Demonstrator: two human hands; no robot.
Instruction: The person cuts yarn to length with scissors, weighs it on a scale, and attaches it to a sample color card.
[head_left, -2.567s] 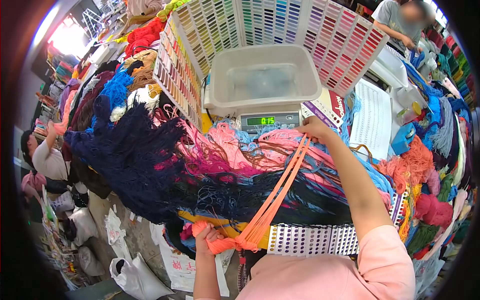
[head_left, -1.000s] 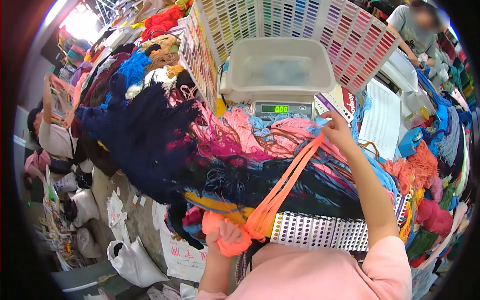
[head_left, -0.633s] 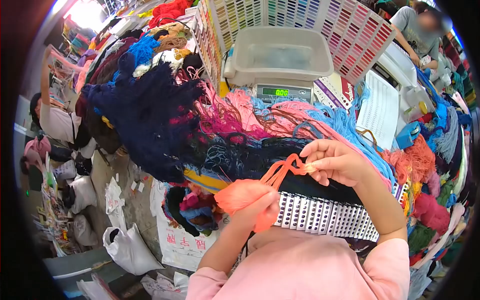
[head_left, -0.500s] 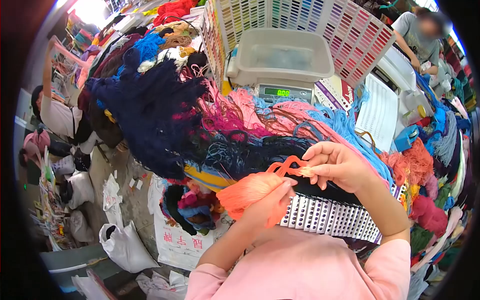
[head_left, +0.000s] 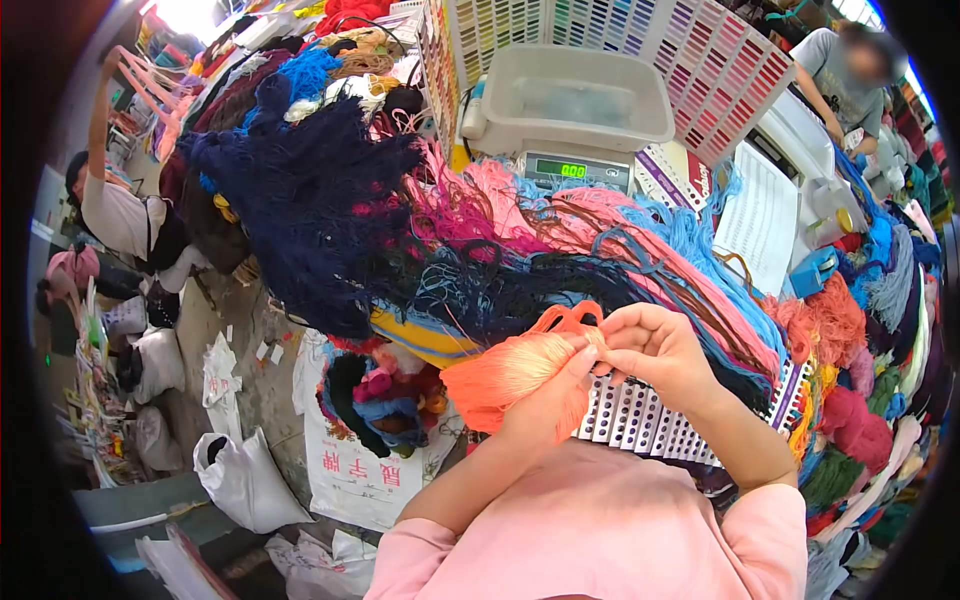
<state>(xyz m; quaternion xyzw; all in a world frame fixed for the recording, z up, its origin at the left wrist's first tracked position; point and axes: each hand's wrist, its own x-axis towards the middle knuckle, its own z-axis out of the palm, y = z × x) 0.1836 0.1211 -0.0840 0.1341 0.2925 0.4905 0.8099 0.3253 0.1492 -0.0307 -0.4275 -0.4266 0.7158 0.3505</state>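
Note:
A bundle of orange thread (head_left: 500, 375) is gripped by my left hand (head_left: 550, 400), its loose end fanning out to the left. My right hand (head_left: 650, 345) meets the left at the bundle's other end, thumb and fingers pinched on strands of the same thread. Orange loops (head_left: 568, 316) stick up just beyond the fingers. Exactly how the strands run between the fingertips is hidden. Below both hands lie white cards with rows of dark holes (head_left: 640, 420). Dark navy and black thread (head_left: 480, 300) is heaped right behind the bundle.
A scale (head_left: 577, 172) reading 0.00 carries a clear plastic tub (head_left: 580, 95). Color-sample boards (head_left: 700, 75) stand behind it. Pink skeins (head_left: 610, 215) and navy skeins (head_left: 300, 210) cover the table. Printed sheets (head_left: 757, 210) lie right. One person (head_left: 845, 85) is at back right, another (head_left: 120, 215) at left.
My right hand has moved left and down to my left hand, bringing its pinched strands against the bundle. The stretched orange loops now stand bunched above the fingers.

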